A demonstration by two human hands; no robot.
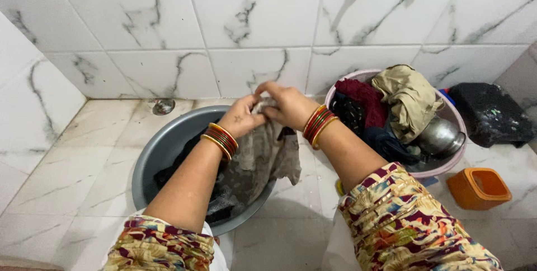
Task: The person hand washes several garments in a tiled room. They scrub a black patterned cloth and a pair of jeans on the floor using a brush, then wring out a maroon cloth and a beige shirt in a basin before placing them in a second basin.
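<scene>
Both hands meet above a grey wash basin (162,151) on the tiled floor. My left hand (241,115) and my right hand (286,105) grip the top of a wet grey cloth (260,162), bunched between the fingers. The cloth hangs down into the basin, where dark wet laundry (173,167) lies with some suds. Red and gold bangles ring both wrists.
A pink tub (456,117) to the right holds a maroon cloth (363,97), a tan garment (408,97), dark clothes and a steel pot (439,137). An orange container (478,188) stands in front of it, a black block (489,111) behind. A floor drain (163,106) sits by the marble-tiled wall.
</scene>
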